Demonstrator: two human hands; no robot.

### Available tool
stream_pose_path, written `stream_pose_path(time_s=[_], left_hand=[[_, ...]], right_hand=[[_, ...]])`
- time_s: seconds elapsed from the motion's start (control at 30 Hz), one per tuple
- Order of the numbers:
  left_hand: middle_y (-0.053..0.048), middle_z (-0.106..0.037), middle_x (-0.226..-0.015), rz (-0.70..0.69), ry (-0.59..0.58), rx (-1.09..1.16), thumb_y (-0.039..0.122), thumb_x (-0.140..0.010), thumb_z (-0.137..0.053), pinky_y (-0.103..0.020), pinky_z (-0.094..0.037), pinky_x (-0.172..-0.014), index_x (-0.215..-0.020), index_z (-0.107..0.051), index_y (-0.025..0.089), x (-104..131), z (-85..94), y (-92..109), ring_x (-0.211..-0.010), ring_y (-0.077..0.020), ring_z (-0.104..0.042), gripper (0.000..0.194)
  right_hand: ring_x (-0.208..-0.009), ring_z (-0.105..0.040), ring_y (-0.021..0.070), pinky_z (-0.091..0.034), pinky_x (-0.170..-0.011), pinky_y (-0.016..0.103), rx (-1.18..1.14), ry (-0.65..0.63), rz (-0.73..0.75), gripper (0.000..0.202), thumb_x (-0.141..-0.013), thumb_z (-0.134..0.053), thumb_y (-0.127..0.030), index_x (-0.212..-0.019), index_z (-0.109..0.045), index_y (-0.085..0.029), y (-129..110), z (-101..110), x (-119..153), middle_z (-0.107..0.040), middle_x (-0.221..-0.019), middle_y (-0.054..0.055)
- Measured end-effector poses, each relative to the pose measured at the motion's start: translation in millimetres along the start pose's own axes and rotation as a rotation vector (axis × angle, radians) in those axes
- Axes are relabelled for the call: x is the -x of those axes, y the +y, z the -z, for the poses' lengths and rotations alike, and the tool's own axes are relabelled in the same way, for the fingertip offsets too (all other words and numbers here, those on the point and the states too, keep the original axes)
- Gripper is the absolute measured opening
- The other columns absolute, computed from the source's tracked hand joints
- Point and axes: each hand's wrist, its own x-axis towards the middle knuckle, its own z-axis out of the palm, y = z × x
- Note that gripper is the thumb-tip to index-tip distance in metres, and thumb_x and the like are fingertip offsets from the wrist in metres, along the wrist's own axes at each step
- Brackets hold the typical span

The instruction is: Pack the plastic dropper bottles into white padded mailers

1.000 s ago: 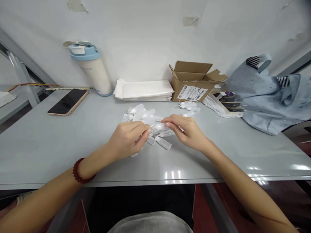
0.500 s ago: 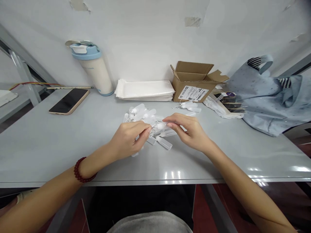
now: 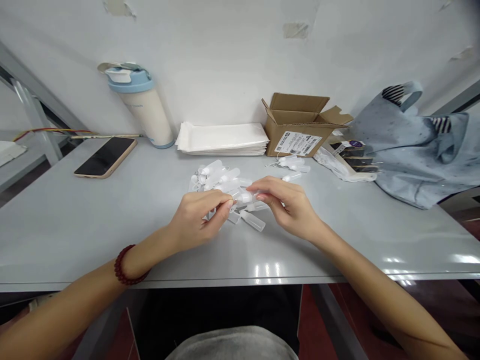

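Observation:
A pile of small translucent plastic squeeze bottles (image 3: 220, 176) with white caps lies on the grey table, between and behind my hands. My right hand (image 3: 287, 202) pinches the body of one small squeeze bottle (image 3: 246, 198) between thumb and fingers, its cap end pointing left. Thumb and forefinger of my left hand (image 3: 202, 215) are pressed together close to that cap end; what they grip is too small to make out. One bottle (image 3: 253, 220) lies loose just below the held one. A red bead bracelet (image 3: 122, 267) circles my left wrist.
Behind the pile sits a stack of white foam sheets or sleeves (image 3: 223, 139). An open cardboard box (image 3: 296, 135) stands to its right, with several bottles (image 3: 294, 162) before it. A tumbler (image 3: 148, 115) and phone (image 3: 107, 157) are left; a blue cloth bag (image 3: 412, 150) is right.
The held bottle has shifted slightly down and left between my hands. My right hand has moved a little with it; my left hand has barely moved.

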Motion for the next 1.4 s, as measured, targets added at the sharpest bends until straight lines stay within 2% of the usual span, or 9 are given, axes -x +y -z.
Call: stream_pose_path(time_s=[0.7, 0.87, 1.03, 1.1, 1.23, 1.4], left_hand=[[0.002, -0.059, -0.057, 0.032, 0.015, 0.066, 0.012, -0.091, -0.044, -0.021, -0.041, -0.050, -0.071, -0.056, 0.017, 0.1, -0.4, 1.1, -0.049, -0.0086, -0.051, 0.024], [0.003, -0.059, -0.057, 0.107, 0.000, 0.140, 0.015, -0.092, -0.045, -0.020, -0.045, -0.051, -0.069, -0.057, 0.017, -1.8, 1.9, 2.5, -0.049, -0.0084, -0.053, 0.026], [0.003, -0.060, -0.062, 0.302, 0.001, 0.369, 0.019, -0.095, -0.041, -0.020, -0.049, -0.056, -0.075, -0.060, 0.017, -0.2, 1.2, -0.4, -0.052, -0.0086, -0.057, 0.028], [0.003, -0.061, -0.062, 0.332, 0.010, 0.414, 0.020, -0.096, -0.040, -0.021, -0.049, -0.056, -0.077, -0.062, 0.017, 0.4, 0.8, -1.5, -0.053, -0.0091, -0.057, 0.029], [0.004, -0.059, -0.060, 0.305, 0.040, 0.379, 0.019, -0.092, -0.050, -0.019, -0.048, -0.053, -0.083, -0.063, 0.016, -0.6, 1.1, -0.5, -0.051, -0.0083, -0.056, 0.016], [0.005, -0.061, -0.057, 0.154, 0.102, 0.190, 0.013, -0.087, -0.056, -0.016, -0.047, -0.050, -0.080, -0.063, 0.016, -3.1, -1.0, 1.1, -0.047, -0.0061, -0.056, 0.011]], right_hand=[[-0.088, -0.064, 0.0174, -0.051, -0.076, 0.032, -0.020, 0.031, 0.035, 0.020, -0.096, -0.044, -0.014, -0.105, -0.062, -0.019, -0.6, -6.9, 1.8, -0.068, -0.093, 0.008], [-0.088, -0.064, 0.0170, -0.051, -0.075, 0.032, -0.003, 0.044, 0.054, 0.019, -0.095, -0.047, -0.013, -0.105, -0.062, -0.018, -1.4, -5.0, 0.0, -0.068, -0.096, 0.009], [-0.087, -0.064, 0.0172, -0.052, -0.074, 0.032, 0.024, 0.068, 0.070, 0.018, -0.095, -0.049, -0.014, -0.106, -0.063, -0.019, -0.8, -3.3, -1.1, -0.068, -0.095, 0.008], [-0.086, -0.064, 0.0172, -0.052, -0.074, 0.032, 0.028, 0.066, 0.070, 0.018, -0.095, -0.049, -0.014, -0.106, -0.063, -0.019, -0.3, -3.1, -0.8, -0.068, -0.094, 0.008], [-0.085, -0.064, 0.0166, -0.052, -0.073, 0.031, 0.033, 0.059, 0.068, 0.018, -0.094, -0.050, -0.013, -0.105, -0.063, -0.019, 0.0, -3.1, 0.1, -0.069, -0.094, 0.008], [-0.081, -0.064, 0.0154, -0.051, -0.070, 0.029, 0.049, 0.053, 0.047, 0.017, -0.094, -0.051, -0.012, -0.104, -0.064, -0.016, -0.2, -2.6, 0.5, -0.069, -0.091, 0.008]])
